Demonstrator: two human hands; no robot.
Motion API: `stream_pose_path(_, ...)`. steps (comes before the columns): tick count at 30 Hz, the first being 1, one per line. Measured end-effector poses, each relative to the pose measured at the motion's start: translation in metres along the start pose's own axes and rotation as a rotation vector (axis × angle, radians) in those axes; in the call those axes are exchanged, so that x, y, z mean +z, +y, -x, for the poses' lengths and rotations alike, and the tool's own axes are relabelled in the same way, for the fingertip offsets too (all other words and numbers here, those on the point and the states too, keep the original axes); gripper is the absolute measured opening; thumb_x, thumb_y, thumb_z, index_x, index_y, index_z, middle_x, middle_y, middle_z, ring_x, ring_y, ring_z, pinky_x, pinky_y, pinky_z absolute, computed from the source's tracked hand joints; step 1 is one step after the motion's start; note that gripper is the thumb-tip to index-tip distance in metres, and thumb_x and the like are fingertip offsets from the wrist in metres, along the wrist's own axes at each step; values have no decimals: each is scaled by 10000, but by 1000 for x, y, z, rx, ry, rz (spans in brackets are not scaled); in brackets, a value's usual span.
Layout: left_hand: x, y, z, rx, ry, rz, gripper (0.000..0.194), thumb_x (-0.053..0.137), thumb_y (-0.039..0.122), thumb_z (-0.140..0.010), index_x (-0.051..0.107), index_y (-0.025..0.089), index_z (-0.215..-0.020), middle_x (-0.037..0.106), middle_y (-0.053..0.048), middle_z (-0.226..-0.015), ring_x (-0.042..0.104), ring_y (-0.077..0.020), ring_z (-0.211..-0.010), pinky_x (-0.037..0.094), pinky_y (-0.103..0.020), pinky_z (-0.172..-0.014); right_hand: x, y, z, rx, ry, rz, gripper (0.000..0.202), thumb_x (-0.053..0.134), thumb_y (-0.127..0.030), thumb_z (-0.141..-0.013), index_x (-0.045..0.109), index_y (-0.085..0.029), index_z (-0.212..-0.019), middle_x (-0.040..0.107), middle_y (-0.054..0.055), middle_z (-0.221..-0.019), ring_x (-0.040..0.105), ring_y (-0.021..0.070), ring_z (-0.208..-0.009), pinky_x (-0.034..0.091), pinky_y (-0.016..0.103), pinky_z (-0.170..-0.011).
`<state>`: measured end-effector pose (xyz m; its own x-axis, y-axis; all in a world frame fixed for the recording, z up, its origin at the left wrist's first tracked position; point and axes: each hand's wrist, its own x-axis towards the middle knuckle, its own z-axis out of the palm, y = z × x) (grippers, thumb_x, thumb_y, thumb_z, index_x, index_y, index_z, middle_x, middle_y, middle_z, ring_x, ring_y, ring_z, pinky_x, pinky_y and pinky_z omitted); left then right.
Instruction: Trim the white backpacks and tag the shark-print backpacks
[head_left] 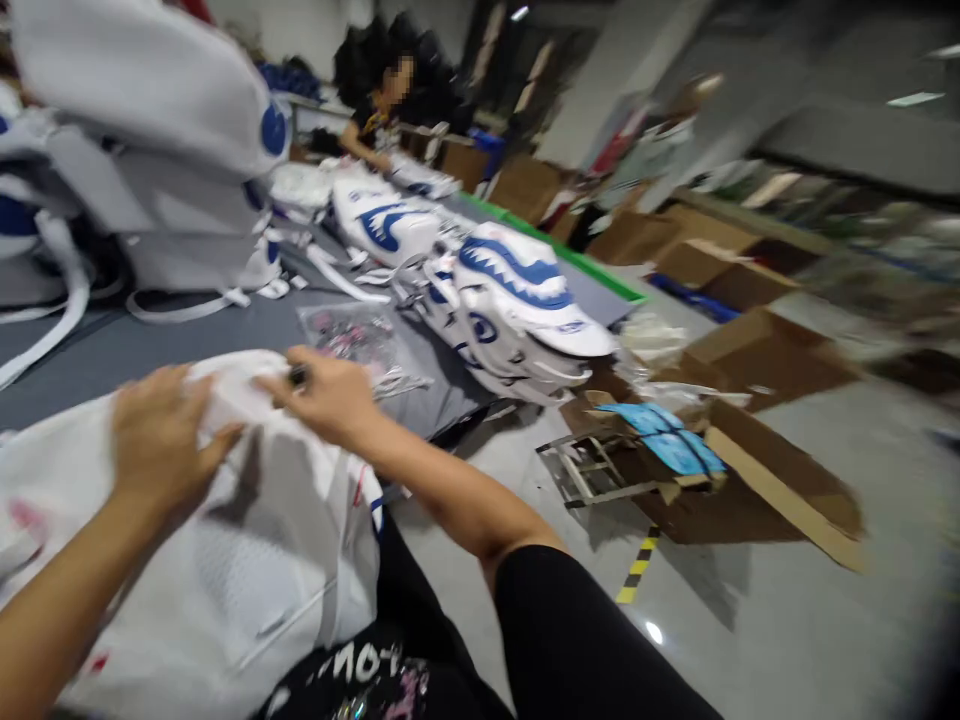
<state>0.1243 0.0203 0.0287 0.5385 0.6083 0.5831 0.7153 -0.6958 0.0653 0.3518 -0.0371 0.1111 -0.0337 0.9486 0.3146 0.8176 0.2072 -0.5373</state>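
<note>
The lower edge of my view cuts off the white bag (pixel 262 560) in front of me at the table (pixel 45 360), and blur keeps me from telling what the dark bit at my right hand (pixel 322 395) is. My left hand (pixel 161 430) lies half open on the cloth, thumb spread, while my right hand pinches the top edge; the bag looks creased and slack, with red marks.

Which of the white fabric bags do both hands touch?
The nearest white bag: your left hand and right hand are on it; the other bags are beyond.
</note>
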Motion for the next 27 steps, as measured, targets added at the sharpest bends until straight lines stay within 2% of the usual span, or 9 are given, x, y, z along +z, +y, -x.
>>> stream_pose_path(1, -2, 20, -6, 81, -78, -53, 507, 615, 458, -924, 516, 130, -1297, 506, -213, -1406, 447, -394, -1312, 345, -572, -1079, -6, 12, 14, 80, -45, -199, 518, 426, -640, -999, 636, -175, -908, 701, 17, -746, 678, 132, -705, 484, 212, -634)
stream_pose_path(3, 3, 48, -16, 219, -218, -36, 426, 638, 446, -919, 590, 159, -1231, 586, -160, -1350, 485, -344, -1300, 330, -526, -1117, -6, 39, 38, 199, 13, -569, 587, 342, -668, -1003, 645, -164, -992, 672, 0, -667, 610, 105, -551, 469, 211, -551)
stream_pose_path(6, 16, 63, -25, 271, -404, -6, 404, 718, 470, -859, 655, 150, -1097, 674, -112, -1168, 565, -285, -1147, 302, -493, -1136, 15, 68, 70, 324, 82, -891, 509, 594, -618, -913, 610, -172, -1158, 739, 31, -837, 651, 121, -589, 532, 252, -579)
stream_pose_path(9, 16, 69, -32, 232, -518, -45, 407, 769, 478, -805, 689, 132, -1002, 690, -102, -1006, 579, -265, -1015, 374, -445, -1020, 37, 74, 93, 365, 156, -888, 397, 771, -463, -814, 614, -189, -1055, 718, 1, -849, 650, 112, -613, 543, 253, -605)
stream_pose_path(12, 12, 75, -37, 211, -594, -97, 376, 798, 470, -777, 706, 131, -910, 679, -97, -929, 576, -276, -985, 408, -437, -963, 47, 67, 104, 305, 201, -735, 263, 723, -406, -861, 619, -195, -978, 677, -23, -772, 607, 102, -565, 514, 245, -553)
stream_pose_path(15, 16, 76, -32, 230, -555, -108, 297, 797, 418, -787, 695, 156, -883, 670, -73, -936, 573, -271, -1015, 377, -489, -1081, 48, 54, 108, 144, 222, -640, 245, 623, -350, -934, 620, -216, -1140, 731, 34, -929, 701, 152, -691, 585, 320, -657)
stream_pose_path(18, 23, 75, -15, 236, -405, -71, 170, 722, 334, -852, 660, 185, -904, 671, -48, -985, 561, -248, -1072, 308, -501, -1190, 55, 45, 111, 51, 270, -690, 306, 581, -333, -959, 573, -243, -1251, 742, 52, -1009, 746, 197, -852, 614, 402, -810)
stream_pose_path(22, 25, 76, 6, 207, -327, 10, 88, 577, 295, -954, 614, 220, -926, 678, -32, -1055, 540, -229, -1191, 282, -471, -1241, 82, 57, 116, 211, 338, -780, 185, 572, -349, -971, 598, -221, -1103, 699, -9, -792, 689, 145, -652, 584, 317, -653)
stream_pose_path(27, 26, 80, 14, 139, -373, 106, 130, 502, 284, -998, 588, 231, -915, 669, -28, -1156, 496, -218, -1334, 254, -470, -1273, 100, 76, 119, 279, 351, -641, 199, 632, -379, -923, 633, -190, -985, 687, 11, -808, 647, 130, -626, 538, 288, -596)
